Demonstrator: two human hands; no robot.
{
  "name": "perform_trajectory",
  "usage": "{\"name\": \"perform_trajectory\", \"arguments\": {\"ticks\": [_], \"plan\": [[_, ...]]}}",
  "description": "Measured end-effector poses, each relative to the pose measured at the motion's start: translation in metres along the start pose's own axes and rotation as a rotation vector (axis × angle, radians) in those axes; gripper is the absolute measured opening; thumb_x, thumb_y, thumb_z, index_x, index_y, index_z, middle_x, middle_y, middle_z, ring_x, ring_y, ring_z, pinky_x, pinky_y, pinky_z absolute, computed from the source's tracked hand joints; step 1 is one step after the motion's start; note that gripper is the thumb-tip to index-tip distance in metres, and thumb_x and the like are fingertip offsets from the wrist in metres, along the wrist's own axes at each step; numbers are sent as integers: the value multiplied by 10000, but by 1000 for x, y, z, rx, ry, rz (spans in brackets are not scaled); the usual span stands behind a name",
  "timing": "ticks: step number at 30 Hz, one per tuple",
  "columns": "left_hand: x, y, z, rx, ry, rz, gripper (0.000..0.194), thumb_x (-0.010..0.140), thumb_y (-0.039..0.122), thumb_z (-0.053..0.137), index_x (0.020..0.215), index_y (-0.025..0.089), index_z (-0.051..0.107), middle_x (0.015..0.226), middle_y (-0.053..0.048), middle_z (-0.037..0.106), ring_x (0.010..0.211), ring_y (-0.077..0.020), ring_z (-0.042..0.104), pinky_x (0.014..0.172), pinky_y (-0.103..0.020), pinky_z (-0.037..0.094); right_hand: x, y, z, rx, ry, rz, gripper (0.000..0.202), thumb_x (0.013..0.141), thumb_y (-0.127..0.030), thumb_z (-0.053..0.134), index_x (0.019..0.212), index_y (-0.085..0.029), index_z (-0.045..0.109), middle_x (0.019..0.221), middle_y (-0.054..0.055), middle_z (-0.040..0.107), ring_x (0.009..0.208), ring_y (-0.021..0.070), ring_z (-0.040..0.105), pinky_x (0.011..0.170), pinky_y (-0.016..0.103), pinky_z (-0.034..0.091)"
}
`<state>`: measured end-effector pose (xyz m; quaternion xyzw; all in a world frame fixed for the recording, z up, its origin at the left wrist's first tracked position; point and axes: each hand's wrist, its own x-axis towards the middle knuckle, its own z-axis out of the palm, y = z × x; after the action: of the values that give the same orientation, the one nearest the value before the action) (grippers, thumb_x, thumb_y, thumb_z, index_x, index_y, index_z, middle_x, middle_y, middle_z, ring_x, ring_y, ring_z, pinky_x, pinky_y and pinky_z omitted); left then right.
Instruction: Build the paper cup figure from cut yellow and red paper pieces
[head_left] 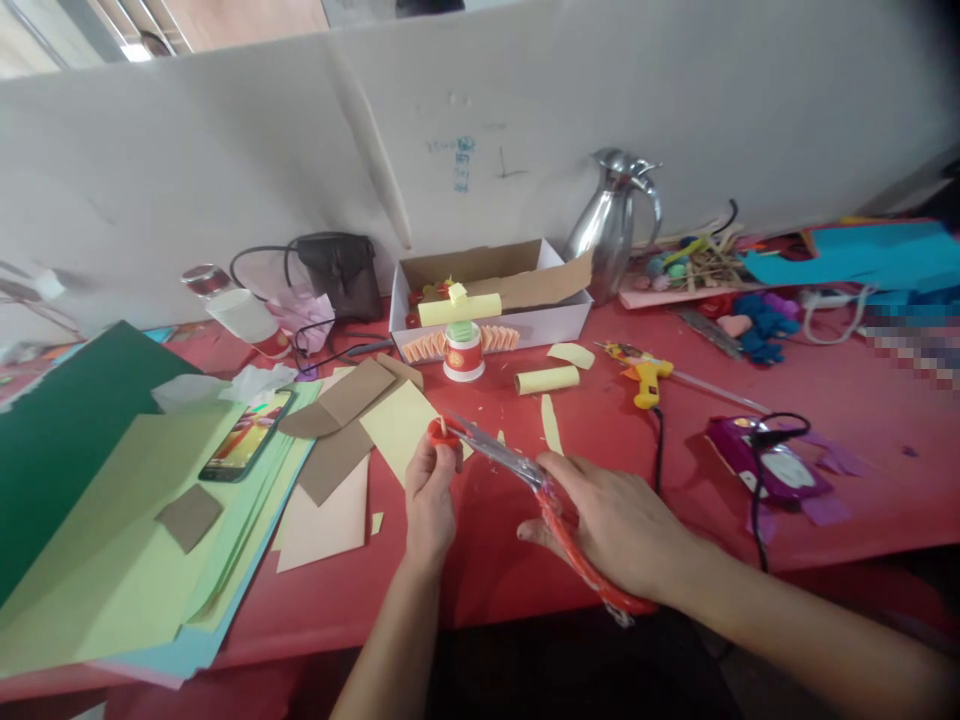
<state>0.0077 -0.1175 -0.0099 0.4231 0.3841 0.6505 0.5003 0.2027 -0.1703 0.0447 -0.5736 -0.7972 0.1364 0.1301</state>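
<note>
Near the middle of the red table, my left hand (pixel 433 490) pinches a small red piece (pixel 444 432) with a pale bit sticking up from it. My right hand (pixel 600 515) grips red-handled scissors (pixel 510 458), whose blades point left and reach the red piece. Beyond my hands stands a red and white paper cup (pixel 463 354) with orange folded paper strips at both sides and a yellow paper roll (pixel 460 309) across its top. A second yellow roll (pixel 547 379) lies to the right of the cup.
An open white box (pixel 510 325) and a steel jug (pixel 609 215) stand at the back. Coloured paper sheets (pixel 112 500) with a phone (pixel 249 436) cover the left. A yellow glue gun (pixel 646 380) and a purple device (pixel 765 462) with a cable lie at the right.
</note>
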Motion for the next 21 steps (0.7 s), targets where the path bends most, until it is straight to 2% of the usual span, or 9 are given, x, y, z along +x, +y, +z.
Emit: {"name": "perform_trajectory", "arguments": {"ticks": [3,8,13,17,21], "plan": [[-1,-3,-2,42,-26,16,241,892,426,610,841,195,653,710,12,472,672,-118,382,668,-242,355,2,3,3,-36,17,-19,454,906,-593,538,1127,-197,526,908,73,704,758,264,694,582,300,391],[1,-4,-1,-10,-40,26,256,886,440,610,826,194,642,709,3,492,674,-128,401,666,-258,359,8,13,4,-96,55,-103,334,961,-506,497,1066,-192,539,859,62,714,759,268,704,590,308,392],[5,5,0,-109,-49,3,325,862,450,638,694,179,572,654,13,413,626,-120,359,598,-258,324,10,18,-1,-127,2,-145,264,984,-449,486,997,-190,537,836,51,727,750,259,717,572,301,379],[6,9,-2,-121,-95,-32,353,866,435,633,644,174,552,639,7,395,628,-125,362,595,-266,316,8,25,-1,-164,-44,-123,326,951,-529,506,975,-204,530,804,41,724,704,266,713,532,293,339],[3,11,-4,-144,-72,-47,321,890,415,601,682,173,568,664,2,397,628,-125,356,601,-272,315,6,34,-4,-155,-9,-30,382,928,-583,505,1020,-213,512,765,34,709,634,261,698,510,289,320]]}}
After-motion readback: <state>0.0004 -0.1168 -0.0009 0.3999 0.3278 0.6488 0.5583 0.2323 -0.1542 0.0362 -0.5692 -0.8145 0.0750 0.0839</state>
